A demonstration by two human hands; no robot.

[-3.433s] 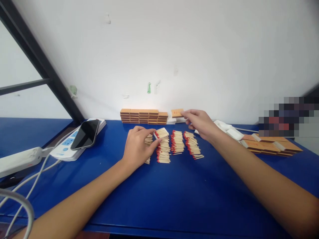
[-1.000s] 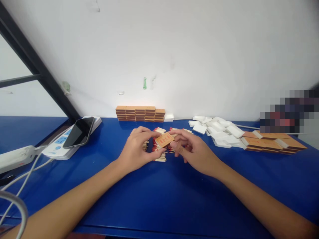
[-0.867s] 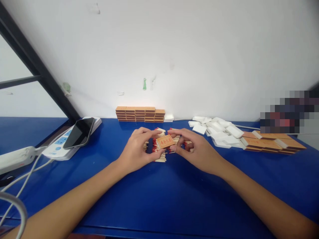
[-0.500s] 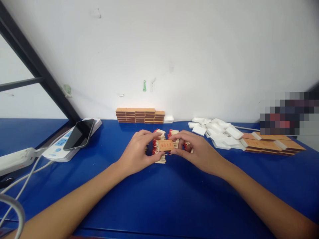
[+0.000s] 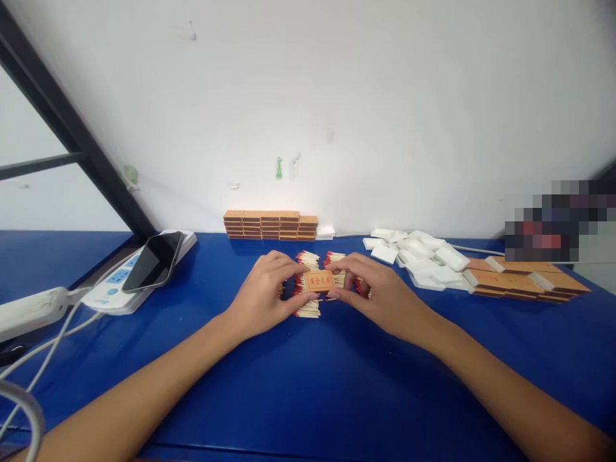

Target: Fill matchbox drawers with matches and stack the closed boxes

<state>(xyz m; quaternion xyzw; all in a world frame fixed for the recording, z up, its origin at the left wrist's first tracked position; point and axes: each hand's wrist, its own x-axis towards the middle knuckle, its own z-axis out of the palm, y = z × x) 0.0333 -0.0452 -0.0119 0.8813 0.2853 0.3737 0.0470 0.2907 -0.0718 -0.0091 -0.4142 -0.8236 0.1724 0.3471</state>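
Between my two hands is an orange matchbox (image 5: 319, 281) with red characters on its top face. My left hand (image 5: 269, 289) pinches its left end between thumb and fingers. At the right end, the thumb and index finger of my right hand (image 5: 373, 289) grip the same box, with the other fingers curled. Several bunches of red-tipped matches (image 5: 308, 309) lie on the blue table (image 5: 308, 378) beneath and around the box, partly hidden by it and by my hands.
Stacked matchboxes (image 5: 262, 224) stand along the wall, with small white trays (image 5: 326, 232) beside them. To the right are a heap of white trays (image 5: 423, 253) and a pile of orange matchboxes (image 5: 524, 282). A phone (image 5: 153, 260) rests on a power strip (image 5: 113, 289) at left, near white cables (image 5: 45, 359).
The left end of the matchbox, where a pale edge showed before, now looks flush. Both hands keep their hold in nearly the same place.
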